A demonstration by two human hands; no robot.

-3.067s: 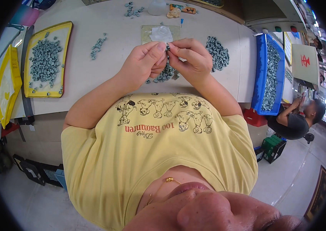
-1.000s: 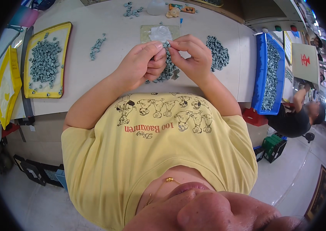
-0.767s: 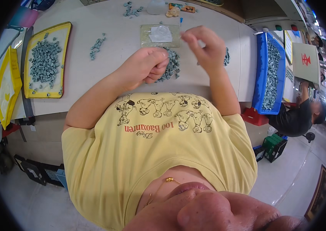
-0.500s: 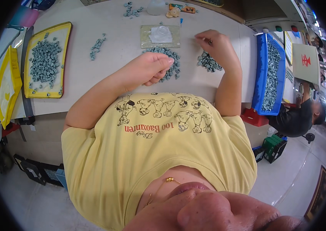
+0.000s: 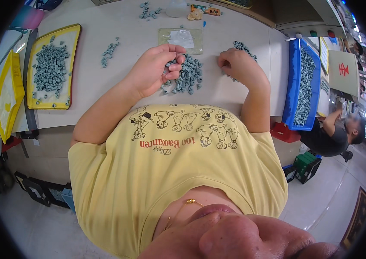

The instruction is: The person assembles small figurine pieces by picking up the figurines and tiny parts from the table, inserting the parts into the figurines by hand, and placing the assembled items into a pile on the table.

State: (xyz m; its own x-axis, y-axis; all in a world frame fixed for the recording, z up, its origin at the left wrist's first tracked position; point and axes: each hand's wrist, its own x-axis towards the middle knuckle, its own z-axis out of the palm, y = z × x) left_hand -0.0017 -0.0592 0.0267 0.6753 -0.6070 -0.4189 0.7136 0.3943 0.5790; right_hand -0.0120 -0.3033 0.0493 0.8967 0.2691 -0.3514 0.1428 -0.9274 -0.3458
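Note:
My left hand (image 5: 155,69) hovers at the left side of the middle heap of small grey-green stones (image 5: 189,73). Its fingers are apart and loosely curled, and a few stones show between them; I cannot tell whether these are in the hand or behind it. My right hand (image 5: 239,64) reaches down over a smaller heap of dark grey-green stones (image 5: 245,48) and covers much of it. The fingers of that hand are bent together and downward, with the tips partly hidden. Beyond the middle heap lies a flat yellowish pad (image 5: 163,41) with a white sheet (image 5: 181,39) on it.
A yellow-rimmed tray (image 5: 76,52) of stones lies at left, beside a yellow frame (image 5: 16,93). Loose stones (image 5: 108,54) lie right of the tray. A blue bin (image 5: 293,82) of stones stands at right, with a person (image 5: 332,134) beyond. An orange tube (image 5: 206,9) lies at the back.
My left hand has gone from a fist over the middle heap to loosened fingers, a little left and farther away. My right hand has come down onto the right heap.

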